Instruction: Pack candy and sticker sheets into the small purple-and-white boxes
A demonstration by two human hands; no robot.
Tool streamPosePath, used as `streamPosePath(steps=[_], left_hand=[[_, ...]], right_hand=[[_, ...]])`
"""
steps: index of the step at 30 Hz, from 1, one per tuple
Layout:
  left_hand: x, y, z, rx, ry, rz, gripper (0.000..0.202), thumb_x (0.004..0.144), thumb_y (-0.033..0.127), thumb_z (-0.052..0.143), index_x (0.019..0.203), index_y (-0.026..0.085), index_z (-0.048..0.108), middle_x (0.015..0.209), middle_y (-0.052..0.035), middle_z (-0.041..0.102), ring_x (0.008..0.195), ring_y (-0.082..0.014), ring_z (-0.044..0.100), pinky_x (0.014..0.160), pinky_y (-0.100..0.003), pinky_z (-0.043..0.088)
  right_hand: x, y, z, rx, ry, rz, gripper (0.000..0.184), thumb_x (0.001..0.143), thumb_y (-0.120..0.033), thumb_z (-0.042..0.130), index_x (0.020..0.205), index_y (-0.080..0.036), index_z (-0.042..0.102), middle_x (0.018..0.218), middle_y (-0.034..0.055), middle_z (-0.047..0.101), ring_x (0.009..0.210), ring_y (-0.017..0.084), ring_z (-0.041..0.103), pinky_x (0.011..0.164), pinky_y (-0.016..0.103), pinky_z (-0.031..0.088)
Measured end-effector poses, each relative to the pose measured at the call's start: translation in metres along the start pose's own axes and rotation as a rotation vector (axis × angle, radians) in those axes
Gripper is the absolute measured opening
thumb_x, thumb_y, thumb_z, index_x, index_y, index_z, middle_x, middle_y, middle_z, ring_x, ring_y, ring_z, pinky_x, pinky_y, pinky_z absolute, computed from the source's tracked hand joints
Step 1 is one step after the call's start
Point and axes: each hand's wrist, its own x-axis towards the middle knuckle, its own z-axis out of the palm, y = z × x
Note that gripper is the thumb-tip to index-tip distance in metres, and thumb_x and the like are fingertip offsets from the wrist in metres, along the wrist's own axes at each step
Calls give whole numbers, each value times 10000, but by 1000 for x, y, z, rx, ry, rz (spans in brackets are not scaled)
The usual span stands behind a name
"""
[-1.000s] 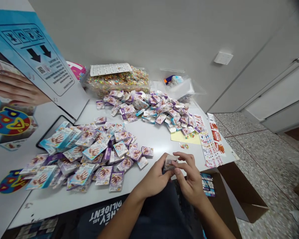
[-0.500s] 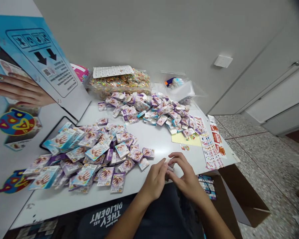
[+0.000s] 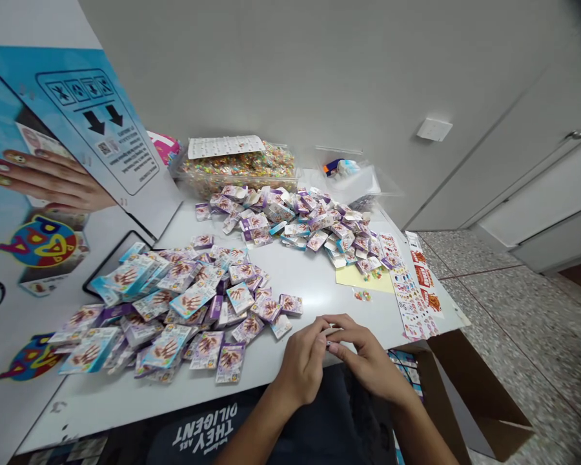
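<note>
My left hand and my right hand meet near the table's front edge, fingers curled around a small whitish box. Only a sliver of it shows between the fingertips; the rest is covered. To the left of my hands lies a heap of small closed boxes in purple, blue and white, printed with a hand. Farther back is a second pile of similar small boxes, several with flaps open. Just beyond my right hand sits a little clear packet of coloured beads.
A clear tub of colourful packets stands by the wall, a sheet lying on it. Sticker sheets and yellow paper lie at right. A cardboard box stands below. A large printed display rises at left.
My fingers have closed in more tightly around the small box, covering more of it. The view has shifted slightly; both heaps look the same.
</note>
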Motion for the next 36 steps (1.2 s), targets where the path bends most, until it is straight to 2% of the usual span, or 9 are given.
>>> streamPosePath(steps=[4, 9, 11, 14, 16, 23, 27, 31, 36], left_hand=[[-1, 0, 1, 38, -12, 16, 424, 1037, 405, 304, 1129, 198, 663, 975, -102, 708, 912, -252, 663, 831, -350, 489], [-4, -3, 2, -82, -22, -21, 437, 1039, 414, 337, 1217, 185, 664, 1214, -117, 693, 1149, -249, 618, 1051, -384, 452], [-4, -4, 6, -207, 10, -133, 412, 1020, 441, 403, 1191, 183, 675, 1159, -105, 709, 1103, -239, 635, 1020, -375, 485], [-2, -9, 14, -431, 170, -346, 404, 949, 499, 500, 1007, 153, 701, 802, -50, 686, 774, -192, 647, 741, -306, 554], [0, -13, 18, -509, 254, -433, 395, 884, 511, 573, 914, 137, 697, 642, -5, 604, 595, -147, 569, 556, -245, 491], [-5, -21, 11, -756, 215, -566, 285, 795, 431, 627, 874, 157, 642, 747, 1, 600, 576, -113, 520, 384, -179, 337], [-6, -14, 4, -895, 229, -636, 428, 795, 565, 624, 970, 174, 618, 727, 14, 557, 563, -102, 457, 394, -161, 258], [-7, -10, -1, -911, 199, -644, 593, 825, 708, 568, 1133, 203, 605, 955, -33, 644, 621, -99, 470, 428, -153, 194], [-12, -15, -3, -764, 149, -619, 611, 900, 738, 409, 1212, 237, 569, 1080, -40, 657, 699, -126, 545, 481, -177, 310]], right_hand=[[3, 2, -2, 79, -41, 62, 175, 978, -334, 638, 1019, -276, 797, 1359, 91, 666, 1275, 276, 614, 1104, 514, 473], [0, 9, 1, -221, -111, -29, 286, 1054, -298, 482, 1223, -294, 713, 1453, 80, 613, 1397, 268, 517, 1148, 526, 427], [-4, 15, 9, -317, 4, -120, 272, 1039, -255, 503, 1235, -299, 686, 1513, 80, 550, 1374, 272, 525, 1097, 496, 478], [-8, 28, 26, -434, 402, -305, 281, 967, -154, 597, 1204, -287, 669, 1477, 111, 538, 1280, 289, 540, 1014, 492, 514], [-10, 34, 37, -463, 484, -370, 316, 935, -93, 607, 1185, -279, 663, 1403, 116, 572, 1221, 287, 529, 977, 485, 525], [-6, 30, 45, -290, 260, -262, 352, 968, -129, 575, 1276, -294, 615, 1466, 103, 536, 1205, 271, 504, 989, 486, 515], [1, 24, 42, -190, 160, -247, 347, 972, -128, 580, 1266, -308, 619, 1409, 82, 604, 1225, 256, 527, 1006, 458, 499], [7, 20, 48, -100, 251, -243, 539, 963, -108, 573, 1451, -317, 478, 1182, 79, 688, 1090, 229, 610, 940, 423, 515], [9, 16, 55, -12, 295, -193, 144, 948, -171, 620, 1000, -266, 714, 963, 45, 712, 953, 218, 639, 875, 387, 505]])
